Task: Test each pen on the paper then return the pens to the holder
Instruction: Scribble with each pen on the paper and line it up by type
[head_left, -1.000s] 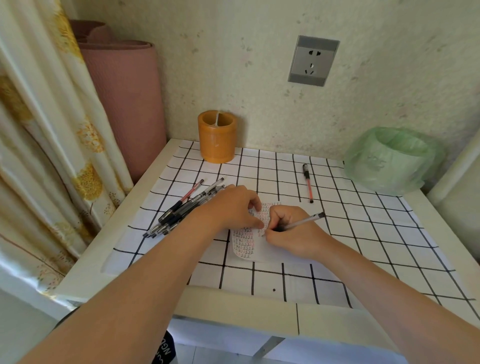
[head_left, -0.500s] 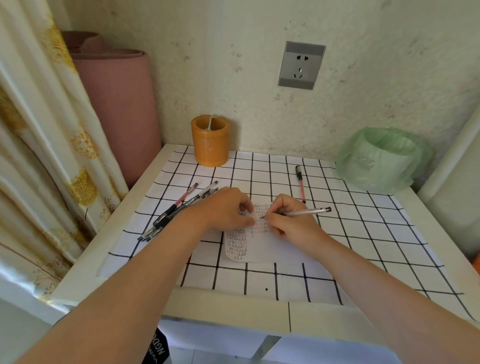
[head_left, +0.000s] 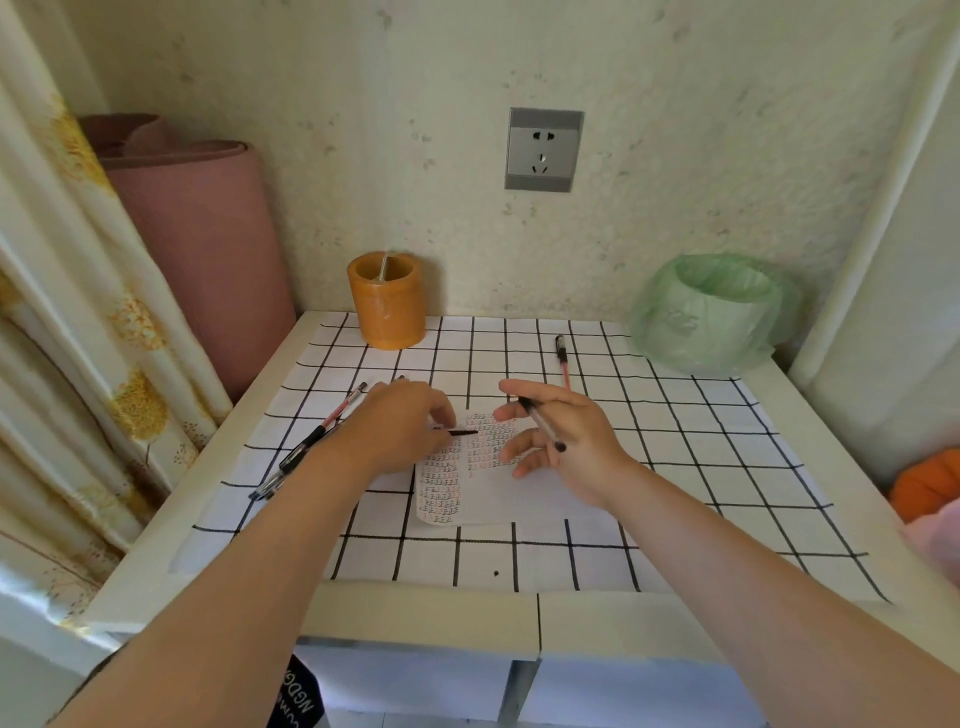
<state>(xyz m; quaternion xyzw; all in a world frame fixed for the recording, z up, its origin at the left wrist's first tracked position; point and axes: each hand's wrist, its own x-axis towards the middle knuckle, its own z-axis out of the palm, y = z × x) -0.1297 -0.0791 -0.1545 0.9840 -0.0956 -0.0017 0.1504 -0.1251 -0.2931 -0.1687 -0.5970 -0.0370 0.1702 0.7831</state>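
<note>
A small white paper covered with rows of test marks lies mid-table. My left hand rests at its left edge and pinches a short black piece, apparently a pen cap, pointing right. My right hand hovers over the paper's right part, fingers spread. It holds a clear pen between thumb and forefinger, dark end toward me. The orange holder stands at the back left with one thin stick inside. Several pens lie in a bundle on the left. A red pen lies apart at the back.
A black-and-white checked cloth covers the table. A small bin lined with a green bag stands at the back right. A rolled pink mat and a curtain flank the left side. A wall socket is above.
My right hand has lifted off the paper and turned the pen so that it no longer writes. My left hand now pinches the black cap. The view has tilted slightly.
</note>
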